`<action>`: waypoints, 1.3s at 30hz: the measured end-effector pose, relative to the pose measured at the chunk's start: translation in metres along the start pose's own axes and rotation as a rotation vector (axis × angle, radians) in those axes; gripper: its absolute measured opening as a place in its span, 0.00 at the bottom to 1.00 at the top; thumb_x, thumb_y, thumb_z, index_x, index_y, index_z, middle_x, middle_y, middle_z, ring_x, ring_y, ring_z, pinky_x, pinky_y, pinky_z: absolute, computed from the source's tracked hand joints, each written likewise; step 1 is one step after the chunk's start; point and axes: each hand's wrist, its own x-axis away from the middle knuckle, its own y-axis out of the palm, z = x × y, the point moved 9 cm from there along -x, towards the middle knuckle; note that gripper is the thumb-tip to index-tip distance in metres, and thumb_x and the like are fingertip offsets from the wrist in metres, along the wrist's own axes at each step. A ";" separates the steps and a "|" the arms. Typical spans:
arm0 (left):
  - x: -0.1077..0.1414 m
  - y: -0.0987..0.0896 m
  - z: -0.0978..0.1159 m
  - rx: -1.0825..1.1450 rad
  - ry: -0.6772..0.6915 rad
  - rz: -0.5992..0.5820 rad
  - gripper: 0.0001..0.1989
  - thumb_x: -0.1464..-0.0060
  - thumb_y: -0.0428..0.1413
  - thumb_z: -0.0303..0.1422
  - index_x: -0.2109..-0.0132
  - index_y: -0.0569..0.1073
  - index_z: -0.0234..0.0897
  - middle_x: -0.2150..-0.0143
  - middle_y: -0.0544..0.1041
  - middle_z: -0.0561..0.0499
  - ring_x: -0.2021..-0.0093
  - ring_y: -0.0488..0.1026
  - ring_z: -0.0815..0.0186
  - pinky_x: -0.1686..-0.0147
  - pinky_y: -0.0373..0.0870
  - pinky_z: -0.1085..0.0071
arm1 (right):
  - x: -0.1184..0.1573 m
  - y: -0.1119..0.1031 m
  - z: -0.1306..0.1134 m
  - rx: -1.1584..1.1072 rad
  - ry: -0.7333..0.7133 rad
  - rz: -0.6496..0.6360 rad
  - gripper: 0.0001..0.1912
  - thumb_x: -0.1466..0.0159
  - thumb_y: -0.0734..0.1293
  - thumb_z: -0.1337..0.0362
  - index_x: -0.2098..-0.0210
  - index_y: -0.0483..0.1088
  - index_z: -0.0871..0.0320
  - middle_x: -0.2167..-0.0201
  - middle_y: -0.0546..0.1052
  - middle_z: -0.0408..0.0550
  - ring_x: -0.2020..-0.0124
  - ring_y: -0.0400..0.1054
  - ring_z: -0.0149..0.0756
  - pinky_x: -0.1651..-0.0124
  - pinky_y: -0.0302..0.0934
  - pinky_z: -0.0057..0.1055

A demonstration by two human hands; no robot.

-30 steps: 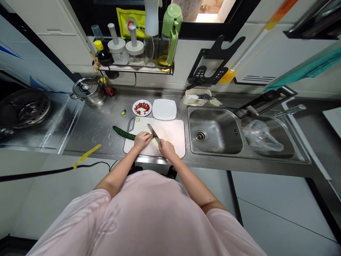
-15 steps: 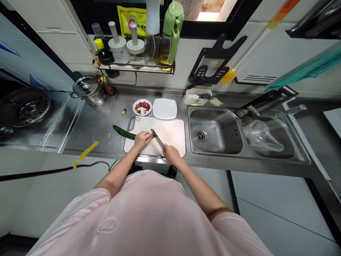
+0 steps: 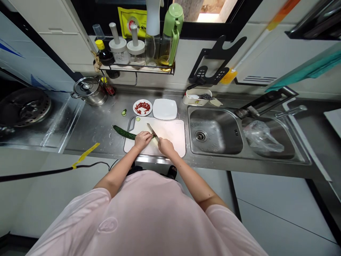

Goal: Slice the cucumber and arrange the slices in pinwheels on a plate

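On the white cutting board [image 3: 173, 133] lies a long green cucumber [image 3: 123, 132], its left end sticking out past the board's edge. My left hand [image 3: 143, 139] is closed over the cucumber near its right end. The handle of a knife [image 3: 151, 129] is in my right hand [image 3: 165, 146], and the blade points up and left, close beside my left fingertips. A small cucumber slice [image 3: 137, 119] rests at the board's upper left. Behind the board are a plate of chopped red pieces [image 3: 142, 107] and a white square plate [image 3: 164, 109].
Cucumber scraps [image 3: 124, 112] lie left of the round plate. A lidded steel pot [image 3: 90, 91] stands farther left, near a wok [image 3: 23, 106]. To the right is a sink [image 3: 215, 131], and a plastic bag [image 3: 262, 137] sits in the second basin. Above hangs a rack [image 3: 138, 68] with bottles.
My right hand and the knife have moved up and left along the cucumber, toward my left hand. My left hand has stayed in place.
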 end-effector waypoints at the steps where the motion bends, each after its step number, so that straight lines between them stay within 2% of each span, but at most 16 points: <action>1: 0.000 0.000 0.000 0.001 0.000 -0.001 0.13 0.39 0.49 0.38 0.62 0.78 0.43 0.63 0.76 0.48 0.61 0.69 0.65 0.62 0.63 0.68 | -0.004 -0.001 -0.002 -0.005 -0.003 0.005 0.14 0.32 0.53 0.67 0.52 0.65 0.60 0.59 0.76 0.56 0.57 0.71 0.42 0.58 0.59 0.30; 8: 0.000 0.000 0.000 0.008 0.003 -0.004 0.12 0.39 0.49 0.38 0.60 0.78 0.43 0.63 0.76 0.49 0.62 0.69 0.65 0.62 0.63 0.69 | -0.025 -0.003 -0.013 -0.027 -0.019 0.058 0.14 0.31 0.52 0.66 0.52 0.65 0.59 0.59 0.76 0.55 0.57 0.71 0.41 0.58 0.59 0.29; 17: 0.000 0.001 0.000 0.001 0.006 0.005 0.12 0.39 0.50 0.37 0.62 0.78 0.43 0.63 0.77 0.49 0.61 0.69 0.65 0.62 0.63 0.69 | 0.000 0.010 0.006 0.008 -0.009 0.033 0.13 0.33 0.54 0.66 0.55 0.66 0.60 0.62 0.76 0.56 0.59 0.71 0.42 0.60 0.59 0.30; 22: 0.000 0.002 -0.001 -0.009 0.004 -0.005 0.11 0.40 0.50 0.35 0.61 0.78 0.42 0.61 0.77 0.49 0.61 0.69 0.66 0.62 0.63 0.69 | -0.006 0.013 0.004 0.006 -0.005 0.011 0.13 0.33 0.53 0.67 0.54 0.65 0.60 0.60 0.76 0.56 0.59 0.71 0.42 0.59 0.59 0.31; 32: 0.001 0.004 -0.002 -0.012 0.015 -0.006 0.11 0.40 0.50 0.35 0.59 0.78 0.42 0.60 0.77 0.48 0.60 0.70 0.65 0.62 0.64 0.69 | -0.029 0.003 -0.013 -0.024 -0.036 0.041 0.14 0.32 0.53 0.66 0.53 0.66 0.61 0.59 0.76 0.56 0.57 0.71 0.42 0.59 0.59 0.30; 39: 0.001 0.004 -0.002 -0.012 0.009 -0.004 0.11 0.40 0.50 0.36 0.60 0.78 0.42 0.61 0.77 0.48 0.60 0.70 0.65 0.62 0.64 0.69 | -0.012 0.012 0.002 0.006 -0.007 0.025 0.14 0.33 0.53 0.67 0.53 0.66 0.61 0.60 0.76 0.57 0.58 0.71 0.42 0.59 0.59 0.31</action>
